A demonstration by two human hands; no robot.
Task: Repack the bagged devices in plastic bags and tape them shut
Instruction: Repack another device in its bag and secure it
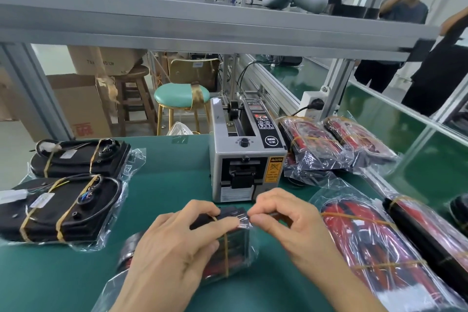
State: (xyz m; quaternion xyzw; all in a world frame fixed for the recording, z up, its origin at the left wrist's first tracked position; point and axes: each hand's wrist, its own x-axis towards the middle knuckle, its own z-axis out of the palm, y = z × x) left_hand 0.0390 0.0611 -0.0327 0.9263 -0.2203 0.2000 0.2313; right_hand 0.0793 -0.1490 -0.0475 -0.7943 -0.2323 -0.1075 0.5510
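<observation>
I work over a green table [164, 185] laid out like a small packing line, and I read the layout as deliberate: the grey tape dispenser [247, 157] stands at the far middle with its cutter mouth facing me, so a strip can be pulled straight toward whatever sits in front of it. To my left lie two black devices in clear bags [65, 185], each strapped with tan rubber bands, stacked one behind the other and well apart from my working spot; to my right lie the red-and-black bagged bundles [374, 240], two near me and more beside the dispenser, which I take for the other pile, though I cannot tell which side is finished. The bagged device [228, 243] I am handling rests on the table just in front of the dispenser, between the two piles. It is a dark block with red wiring showing, bound by a tan rubber band, inside a crinkled clear bag whose loose mouth trails toward me. My left hand [177, 243] lies over it, fingers curled across the top and pressing it down, I think to keep the folded plastic flat. My right hand [286, 220] meets it at the far end, thumb and forefinger pinching a small glossy piece there, which looks like a tape strip or the bag's flap; the blur stops me saying which.
</observation>
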